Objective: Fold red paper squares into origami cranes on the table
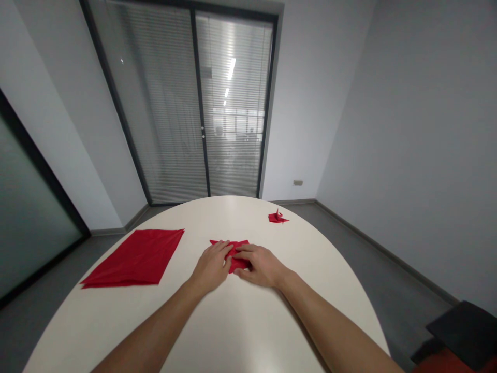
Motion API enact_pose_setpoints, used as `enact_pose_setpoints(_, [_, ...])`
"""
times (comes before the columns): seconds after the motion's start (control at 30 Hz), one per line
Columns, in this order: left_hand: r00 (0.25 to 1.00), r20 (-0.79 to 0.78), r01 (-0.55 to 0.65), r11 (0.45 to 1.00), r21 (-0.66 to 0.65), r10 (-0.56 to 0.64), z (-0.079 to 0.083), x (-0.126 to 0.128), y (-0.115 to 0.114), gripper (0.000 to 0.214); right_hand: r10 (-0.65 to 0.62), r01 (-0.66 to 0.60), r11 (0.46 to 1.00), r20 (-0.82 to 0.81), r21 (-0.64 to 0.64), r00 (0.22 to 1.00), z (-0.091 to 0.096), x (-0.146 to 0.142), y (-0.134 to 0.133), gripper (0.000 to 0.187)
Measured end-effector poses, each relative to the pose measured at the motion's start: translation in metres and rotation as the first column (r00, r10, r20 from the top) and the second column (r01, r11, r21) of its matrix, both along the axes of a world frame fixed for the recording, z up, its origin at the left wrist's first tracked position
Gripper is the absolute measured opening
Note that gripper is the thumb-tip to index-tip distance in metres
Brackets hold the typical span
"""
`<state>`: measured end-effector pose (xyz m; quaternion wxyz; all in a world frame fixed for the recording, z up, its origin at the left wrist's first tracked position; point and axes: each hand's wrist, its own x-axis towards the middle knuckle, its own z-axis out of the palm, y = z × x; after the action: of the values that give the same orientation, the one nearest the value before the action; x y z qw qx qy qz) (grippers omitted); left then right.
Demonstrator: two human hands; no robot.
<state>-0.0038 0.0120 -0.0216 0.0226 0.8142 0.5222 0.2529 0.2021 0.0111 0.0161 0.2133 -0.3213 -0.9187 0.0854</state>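
Observation:
A small folded piece of red paper (238,264) lies on the white round table, partly hidden under my hands. My left hand (213,267) rests on its left side, with the fingers stretched out over the paper. From the right, my right hand (262,264) lies across the paper, its fingers extended and its thumb apart near the front edge. Beyond my right hand, near the far right rim, stands a small red origami crane (277,217). To the left is a stack of large red paper sheets (135,259).
The round table (217,326) curves away on both sides. Beyond it are a glass partition with blinds (166,129) and grey walls. A black chair (466,331) stands on the floor at the lower right.

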Motion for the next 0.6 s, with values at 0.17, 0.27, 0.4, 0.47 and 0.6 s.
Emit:
enact_pose_setpoints(0.17, [1.000,-0.011,0.005,1.000,-0.009,-0.005,0.003,0.001,-0.001,0.041,0.020,-0.020,1.000,-0.002,0.010,1.000,0.001,0.001,0.001,0.031])
enact_pose_setpoints(0.27, [1.000,-0.009,0.009,1.000,-0.004,-0.009,0.003,0.000,-0.001,0.040,0.052,-0.052,0.998,0.005,0.024,0.999,0.001,0.000,0.001,0.027])
enact_pose_setpoints(0.4, [1.000,-0.001,0.014,1.000,0.006,-0.014,0.002,0.000,0.000,0.038,0.051,-0.052,0.998,0.029,0.045,0.998,0.001,-0.002,0.002,0.022])
enact_pose_setpoints(0.47, [1.000,0.002,0.026,1.000,0.002,-0.026,0.004,0.000,0.000,0.040,0.024,-0.026,0.999,0.044,0.046,0.999,-0.001,-0.003,0.003,0.022])
enact_pose_setpoints(0.6, [0.998,0.017,0.059,0.998,-0.004,-0.059,0.011,0.001,-0.003,0.045,-0.057,0.056,0.998,0.055,0.018,0.997,-0.003,-0.003,0.002,0.023])
